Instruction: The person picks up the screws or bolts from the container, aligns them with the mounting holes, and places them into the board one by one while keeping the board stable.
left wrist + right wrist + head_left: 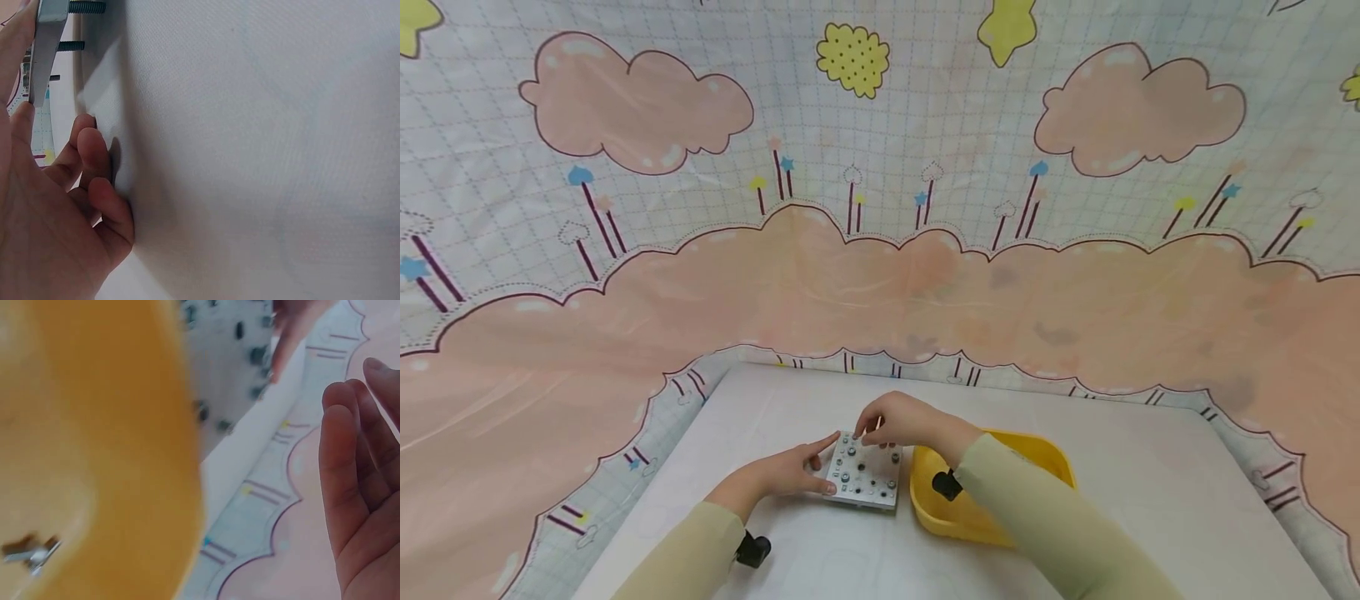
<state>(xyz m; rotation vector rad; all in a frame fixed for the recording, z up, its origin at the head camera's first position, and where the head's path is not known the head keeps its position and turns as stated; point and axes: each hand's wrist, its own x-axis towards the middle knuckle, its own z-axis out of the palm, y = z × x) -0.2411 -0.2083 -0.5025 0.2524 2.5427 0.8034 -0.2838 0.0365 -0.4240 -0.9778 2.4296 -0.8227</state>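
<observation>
A silvery metal plate (874,477) with holes and several bolts is on the white table. My left hand (784,472) grips its left side, thumb at the near corner and index finger at the far one. In the left wrist view, threaded bolts (86,7) stick out of the plate's underside, and the other fingers are loosely bent beside it. Over the plate's far edge is my right hand (901,419), bent fingertips close to a bolt at the far left corner. Whether they pinch it is hidden; in the right wrist view only some fingers (340,462) show.
A yellow tray (936,523) stands right of the plate, under my right forearm. Small metal hardware (34,553) lies in it. A patterned curtain (880,292) rises behind the white table (775,400).
</observation>
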